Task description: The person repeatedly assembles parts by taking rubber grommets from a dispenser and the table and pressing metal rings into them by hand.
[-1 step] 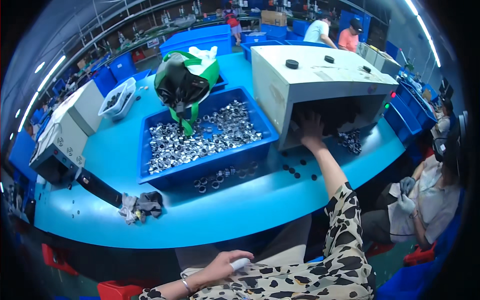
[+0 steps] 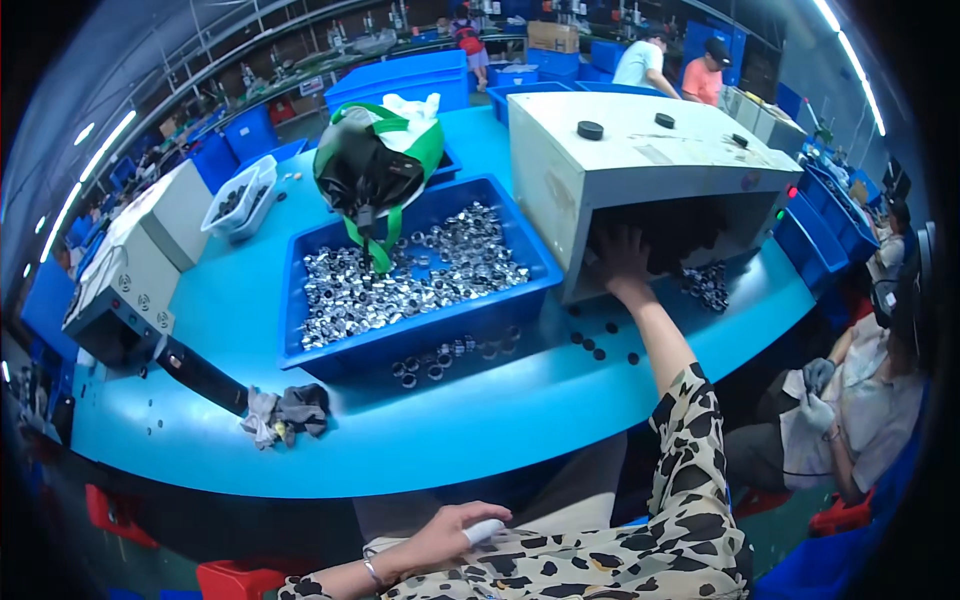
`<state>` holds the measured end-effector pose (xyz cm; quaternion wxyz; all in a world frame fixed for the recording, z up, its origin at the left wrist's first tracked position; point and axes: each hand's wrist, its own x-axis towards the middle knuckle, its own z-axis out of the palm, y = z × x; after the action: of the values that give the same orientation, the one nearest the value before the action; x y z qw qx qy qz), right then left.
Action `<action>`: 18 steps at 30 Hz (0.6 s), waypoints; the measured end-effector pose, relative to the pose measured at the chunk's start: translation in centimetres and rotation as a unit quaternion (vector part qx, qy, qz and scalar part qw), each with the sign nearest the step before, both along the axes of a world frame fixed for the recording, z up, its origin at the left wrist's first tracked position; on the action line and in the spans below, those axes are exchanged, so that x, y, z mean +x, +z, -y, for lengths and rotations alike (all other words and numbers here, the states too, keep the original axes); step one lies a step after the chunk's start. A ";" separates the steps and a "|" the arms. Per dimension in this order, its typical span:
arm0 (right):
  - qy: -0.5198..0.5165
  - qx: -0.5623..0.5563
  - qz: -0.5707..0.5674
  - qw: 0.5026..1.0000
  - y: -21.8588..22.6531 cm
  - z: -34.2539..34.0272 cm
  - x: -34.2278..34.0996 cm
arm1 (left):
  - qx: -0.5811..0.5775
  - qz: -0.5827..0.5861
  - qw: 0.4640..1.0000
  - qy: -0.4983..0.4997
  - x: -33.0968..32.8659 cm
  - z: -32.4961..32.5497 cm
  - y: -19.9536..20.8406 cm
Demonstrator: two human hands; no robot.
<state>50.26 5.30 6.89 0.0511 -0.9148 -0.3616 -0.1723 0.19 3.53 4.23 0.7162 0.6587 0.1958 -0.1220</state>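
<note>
My right hand (image 2: pixel 624 265) reaches into the dark front opening of a white metal box (image 2: pixel 552 185), fingers spread near its inner left side. Nothing shows in its grasp, though the shadow hides some of the fingertips. My left hand (image 2: pixel 440 537) lies on my lap, fingers loosely extended and holding nothing; one finger wears a white cover. Left of the box stands a blue bin (image 2: pixel 420 345) full of shiny metal rings (image 2: pixel 345 300). More small metal pieces (image 2: pixel 706 286) are heaped at the box's right front corner. Black round caps (image 2: pixel 599 354) lie scattered before the opening.
A black and green bag (image 2: pixel 372 165) overhangs the bin's back. Loose rings (image 2: pixel 434 372) lie by its front. Grey cloth (image 2: pixel 303 408) and a second machine (image 2: pixel 120 290) with a dark chute are at left. A seated co-worker (image 2: pixel 840 420) is close on the right.
</note>
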 end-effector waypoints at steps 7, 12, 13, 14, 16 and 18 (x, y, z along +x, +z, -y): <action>0.059 0.017 0.070 0.996 -0.8 -4.9 1.6 | 0.088 0.104 0.990 -0.043 2.9 -2.0 3.4; 0.122 0.065 0.124 0.983 -4.7 -6.2 10.2 | 0.095 0.083 0.984 -0.125 7.9 -2.2 5.0; 0.126 0.056 0.143 0.980 -4.4 -7.2 10.1 | 0.098 0.079 0.984 -0.124 8.9 -2.4 5.5; 0.126 0.060 0.139 0.980 -4.0 -7.8 10.0 | 0.104 0.094 0.980 -0.141 10.1 -2.6 6.0; 0.147 0.077 0.110 0.980 -3.4 -8.0 10.1 | 0.107 0.107 0.975 -0.161 12.4 -2.7 6.4; 0.167 0.096 0.082 0.978 -2.7 -7.5 10.2 | 0.145 0.204 0.957 -0.148 14.8 -2.7 6.4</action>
<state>60.43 12.77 4.19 0.1363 -0.8151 -0.4942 -0.2700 14.99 6.27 10.66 0.6116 0.7880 -0.0389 -0.0596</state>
